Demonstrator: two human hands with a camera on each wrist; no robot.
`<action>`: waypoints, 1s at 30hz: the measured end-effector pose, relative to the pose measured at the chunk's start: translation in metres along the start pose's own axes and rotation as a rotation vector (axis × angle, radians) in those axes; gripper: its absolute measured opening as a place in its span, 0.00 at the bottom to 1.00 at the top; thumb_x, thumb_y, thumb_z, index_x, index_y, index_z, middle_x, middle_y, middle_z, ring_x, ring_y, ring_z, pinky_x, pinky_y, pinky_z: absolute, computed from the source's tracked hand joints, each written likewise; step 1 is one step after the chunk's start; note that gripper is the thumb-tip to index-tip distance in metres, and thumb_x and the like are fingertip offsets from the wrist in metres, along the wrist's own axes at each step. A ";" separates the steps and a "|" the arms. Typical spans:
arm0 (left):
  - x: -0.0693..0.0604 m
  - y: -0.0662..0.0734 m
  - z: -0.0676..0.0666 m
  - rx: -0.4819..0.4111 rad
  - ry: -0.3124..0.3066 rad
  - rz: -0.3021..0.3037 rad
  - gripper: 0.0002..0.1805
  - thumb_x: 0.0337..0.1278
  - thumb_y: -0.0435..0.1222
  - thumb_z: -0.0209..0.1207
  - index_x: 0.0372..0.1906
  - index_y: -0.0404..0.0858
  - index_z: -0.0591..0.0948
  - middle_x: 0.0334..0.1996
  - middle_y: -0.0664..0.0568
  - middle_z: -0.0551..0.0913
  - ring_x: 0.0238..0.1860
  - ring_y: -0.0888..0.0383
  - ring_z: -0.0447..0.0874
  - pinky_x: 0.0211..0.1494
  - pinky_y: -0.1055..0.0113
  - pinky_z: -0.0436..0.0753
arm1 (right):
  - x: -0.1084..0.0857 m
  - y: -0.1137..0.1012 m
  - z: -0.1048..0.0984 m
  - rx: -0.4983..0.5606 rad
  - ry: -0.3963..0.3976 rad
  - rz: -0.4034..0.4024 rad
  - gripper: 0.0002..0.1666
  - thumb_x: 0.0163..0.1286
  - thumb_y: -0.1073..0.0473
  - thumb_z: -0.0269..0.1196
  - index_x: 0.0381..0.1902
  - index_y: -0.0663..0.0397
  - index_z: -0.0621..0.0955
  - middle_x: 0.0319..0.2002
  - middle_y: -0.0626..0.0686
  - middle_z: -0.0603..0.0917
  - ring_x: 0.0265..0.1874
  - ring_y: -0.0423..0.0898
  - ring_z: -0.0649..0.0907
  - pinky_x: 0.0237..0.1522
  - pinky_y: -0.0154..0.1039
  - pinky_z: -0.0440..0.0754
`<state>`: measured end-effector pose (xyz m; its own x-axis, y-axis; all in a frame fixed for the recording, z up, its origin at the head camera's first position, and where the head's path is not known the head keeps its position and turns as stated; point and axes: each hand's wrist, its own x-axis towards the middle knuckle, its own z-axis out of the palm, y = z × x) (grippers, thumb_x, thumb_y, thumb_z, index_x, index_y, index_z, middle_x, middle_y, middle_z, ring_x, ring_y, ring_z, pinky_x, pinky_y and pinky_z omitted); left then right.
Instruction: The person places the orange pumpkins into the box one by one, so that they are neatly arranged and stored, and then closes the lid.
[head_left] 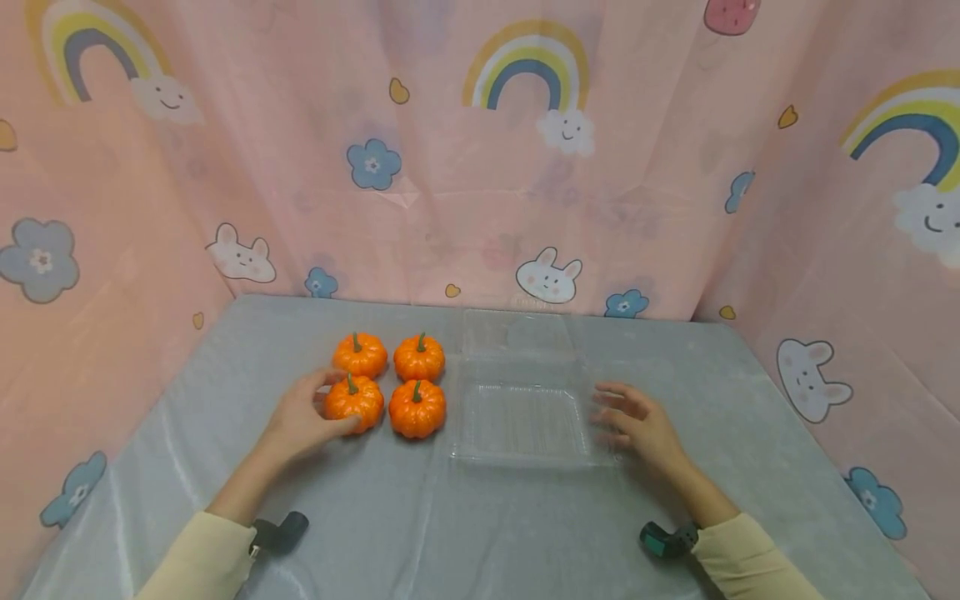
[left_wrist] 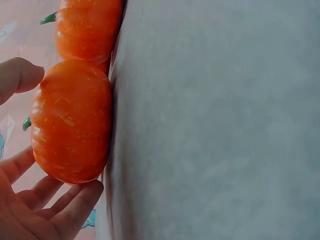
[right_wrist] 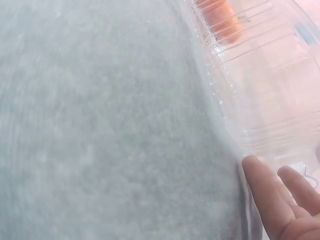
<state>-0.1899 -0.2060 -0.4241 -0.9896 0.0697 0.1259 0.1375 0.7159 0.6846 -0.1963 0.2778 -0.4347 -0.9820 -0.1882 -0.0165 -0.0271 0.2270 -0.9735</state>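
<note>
Front-left orange pumpkin (head_left: pixel 358 407) stands on the tabletop (head_left: pixel 375 517), beside three other pumpkins (head_left: pixel 417 410). Left hand (head_left: pixel 302 419) — thumb and fingers placed around it; firm grip cannot be determined. Right hand (head_left: pixel 647 429) — fingers apart, at the clear plastic container's (head_left: pixel 517 457) right side.

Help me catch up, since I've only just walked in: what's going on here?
At a grey-covered table, a person's left hand curls around the front-left pumpkin, which sits in a two-by-two group with three other orange pumpkins. Right of these lies a clear plastic container, its lid open toward the back. The right hand is at the container's right side; whether it touches is hard to tell.
</note>
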 end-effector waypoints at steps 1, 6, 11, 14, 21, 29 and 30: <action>0.000 0.000 0.000 -0.002 0.001 0.003 0.34 0.44 0.45 0.70 0.58 0.39 0.73 0.57 0.41 0.77 0.53 0.41 0.78 0.52 0.45 0.79 | 0.000 0.001 0.000 0.018 -0.009 -0.001 0.29 0.72 0.58 0.57 0.66 0.66 0.65 0.59 0.58 0.78 0.46 0.44 0.86 0.42 0.41 0.86; 0.001 -0.003 0.002 -0.014 -0.004 -0.007 0.33 0.44 0.45 0.70 0.58 0.40 0.73 0.57 0.41 0.77 0.53 0.42 0.78 0.51 0.46 0.80 | 0.000 0.002 -0.001 0.110 -0.039 -0.007 0.29 0.72 0.60 0.57 0.66 0.67 0.64 0.55 0.47 0.82 0.46 0.44 0.86 0.41 0.42 0.86; 0.001 -0.002 0.001 -0.018 -0.014 -0.033 0.34 0.44 0.44 0.69 0.59 0.39 0.73 0.58 0.40 0.77 0.53 0.42 0.77 0.52 0.47 0.79 | 0.000 0.003 0.000 0.162 -0.051 -0.017 0.23 0.71 0.61 0.57 0.62 0.58 0.71 0.53 0.45 0.83 0.46 0.44 0.86 0.41 0.44 0.86; 0.001 -0.001 0.001 -0.019 -0.018 -0.051 0.34 0.44 0.44 0.69 0.59 0.39 0.73 0.58 0.41 0.76 0.53 0.42 0.77 0.52 0.48 0.79 | 0.000 0.003 0.001 0.180 -0.044 -0.019 0.21 0.71 0.62 0.57 0.60 0.53 0.73 0.52 0.45 0.83 0.45 0.44 0.86 0.41 0.44 0.86; 0.000 0.000 -0.003 -0.044 -0.020 -0.072 0.34 0.45 0.43 0.69 0.60 0.40 0.73 0.59 0.39 0.75 0.54 0.41 0.76 0.52 0.48 0.79 | -0.001 0.005 0.000 0.187 -0.018 -0.001 0.25 0.71 0.62 0.57 0.64 0.61 0.68 0.51 0.45 0.83 0.45 0.44 0.86 0.41 0.45 0.87; -0.005 0.003 -0.016 -0.092 -0.046 -0.118 0.36 0.51 0.47 0.66 0.65 0.42 0.69 0.65 0.40 0.70 0.59 0.38 0.73 0.56 0.44 0.78 | 0.000 0.008 0.001 0.198 -0.023 0.018 0.31 0.72 0.59 0.56 0.68 0.67 0.62 0.53 0.47 0.82 0.47 0.43 0.86 0.42 0.44 0.86; -0.005 0.004 -0.017 -0.098 -0.045 -0.122 0.36 0.51 0.47 0.66 0.65 0.42 0.69 0.65 0.40 0.69 0.60 0.38 0.72 0.57 0.43 0.77 | 0.000 0.008 0.001 0.199 -0.025 0.015 0.31 0.72 0.59 0.56 0.68 0.67 0.62 0.54 0.47 0.82 0.47 0.43 0.86 0.42 0.44 0.86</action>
<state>-0.1835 -0.2154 -0.4093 -0.9998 0.0187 0.0066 0.0171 0.6495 0.7601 -0.1967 0.2788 -0.4430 -0.9770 -0.2101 -0.0349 0.0277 0.0371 -0.9989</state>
